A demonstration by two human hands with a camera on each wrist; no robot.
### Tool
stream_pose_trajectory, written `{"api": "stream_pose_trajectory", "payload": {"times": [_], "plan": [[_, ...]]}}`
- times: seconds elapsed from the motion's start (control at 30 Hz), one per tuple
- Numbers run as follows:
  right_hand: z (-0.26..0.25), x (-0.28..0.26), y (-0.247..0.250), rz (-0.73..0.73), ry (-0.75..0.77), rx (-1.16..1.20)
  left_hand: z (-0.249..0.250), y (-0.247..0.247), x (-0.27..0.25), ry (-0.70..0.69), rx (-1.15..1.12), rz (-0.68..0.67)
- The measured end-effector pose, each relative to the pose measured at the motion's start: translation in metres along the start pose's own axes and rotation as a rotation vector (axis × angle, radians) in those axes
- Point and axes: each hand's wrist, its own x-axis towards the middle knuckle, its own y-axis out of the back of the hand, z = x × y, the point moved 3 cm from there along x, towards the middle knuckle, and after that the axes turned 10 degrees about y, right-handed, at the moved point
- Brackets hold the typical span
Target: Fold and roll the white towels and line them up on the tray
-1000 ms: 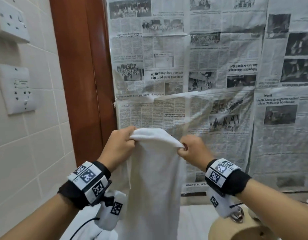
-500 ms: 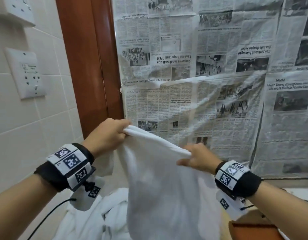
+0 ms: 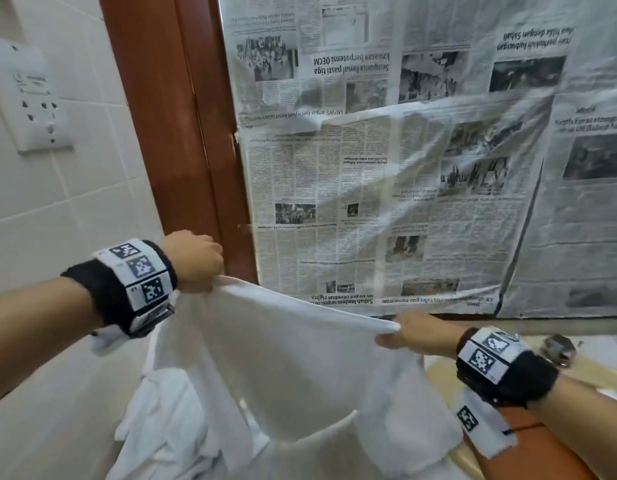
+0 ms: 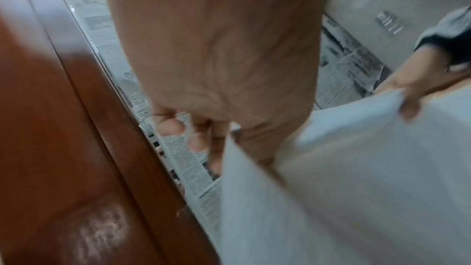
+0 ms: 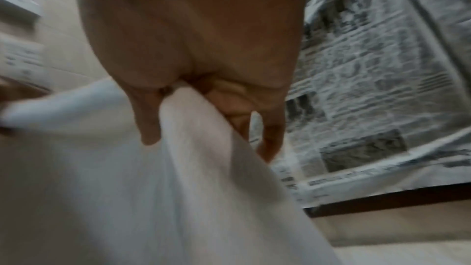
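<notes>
A person's left hand and right hand each pinch a top corner of a white cloth towel, fingers closed tightly on it. The towel hangs spread between them, above a heap of crumpled white towels.

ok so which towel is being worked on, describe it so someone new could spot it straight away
Start at the newspaper-covered wall beside the brown door frame, then look just below it. The towel hangs there stretched out, its top edge held by the left hand and the right hand. Unlike the crumpled white towels heaped underneath, it is lifted and spread flat.
</notes>
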Motion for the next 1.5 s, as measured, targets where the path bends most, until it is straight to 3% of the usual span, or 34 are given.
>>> {"api": "stream_pose_trajectory", "payload": {"times": [0.07,0.1,0.2,0.23,0.3,0.33,0.4,0.5,0.6,0.63,0.8,0.9,0.97,1.17,1.4,1.5], "plan": [[-0.016,-0.005,-0.005,-0.016,0.047,0.273,-0.012,0.011,0.021,0.205,-0.131,-0.07],[-0.024,-0.008,-0.005,-0.012,0.069,0.466,-0.02,0.021,0.033,0.306,-0.254,-0.034],[-0.04,-0.011,0.004,0.137,0.124,0.927,-0.037,0.057,0.069,0.604,-0.847,0.251],[-0.039,-0.007,0.006,0.219,0.112,1.068,-0.033,0.066,0.084,0.642,-1.097,0.373],[-0.027,0.003,0.004,0.4,0.049,1.275,0.005,0.083,0.107,0.491,-1.587,0.519],[-0.015,0.009,-0.001,0.476,-0.002,1.323,0.034,0.088,0.114,0.36,-1.783,0.499],[0.018,0.019,-0.026,0.565,-0.181,1.349,0.103,0.082,0.118,0.134,-1.98,0.317],[0.104,0.031,-0.09,0.631,-0.475,1.279,0.196,0.037,0.097,0.025,-1.853,0.049],[0.215,0.04,-0.175,0.547,-0.633,1.112,0.259,-0.052,0.059,0.137,-1.775,-0.188],[0.224,0.029,-0.193,0.503,-0.685,1.078,0.272,-0.088,0.045,0.214,-1.737,-0.222],[0.151,-0.057,-0.216,0.457,-0.833,0.982,0.297,-0.225,-0.047,0.613,-1.511,-0.219],[0.15,-0.07,-0.228,0.454,-0.822,0.919,0.31,-0.274,-0.088,0.655,-1.488,-0.327],[0.155,-0.072,-0.235,0.474,-0.802,0.866,0.318,-0.285,-0.105,0.616,-1.526,-0.392],[0.158,-0.084,-0.247,0.409,-0.81,0.838,0.322,-0.27,-0.126,0.58,-1.598,-0.405],[0.16,-0.101,-0.255,0.271,-0.771,0.818,0.322,-0.256,-0.114,0.379,-1.383,-0.557],[0.168,-0.094,-0.234,0.438,-0.744,0.818,0.313,-0.245,-0.091,0.407,-1.627,-0.628]]}}
